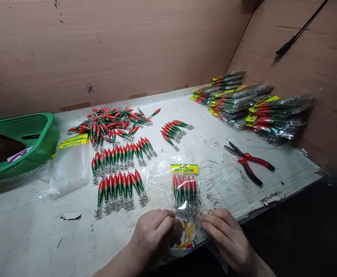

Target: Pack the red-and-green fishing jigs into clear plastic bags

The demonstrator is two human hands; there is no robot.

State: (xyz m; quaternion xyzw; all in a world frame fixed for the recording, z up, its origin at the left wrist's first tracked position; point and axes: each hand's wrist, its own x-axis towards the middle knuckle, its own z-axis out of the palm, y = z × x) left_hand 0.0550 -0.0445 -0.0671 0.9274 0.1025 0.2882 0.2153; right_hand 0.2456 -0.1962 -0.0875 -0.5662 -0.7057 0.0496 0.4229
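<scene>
A clear plastic bag of squid lures [184, 190] lies near the table's front edge, its yellow "BCT LURE" header pointing away from me. Several red and green lures sit side by side inside, hooks toward me. My left hand [153, 232] is closed at the bag's lower left corner, fingers curled. At the lower right corner my right hand [228, 236] pinches the clear plastic; its fingertips are partly hidden. Between the hands, yellow and white scraps [185, 234] show at the table edge.
Loose lures form a pile [107, 123], two rows [120, 190] and a small group [172, 132]. Unfilled header bags [70, 165] lie beside a green basket [45, 132]. Red-handled pliers [249, 161] rest at right, before stacked filled packs [278, 115]. Boards wall the back and right.
</scene>
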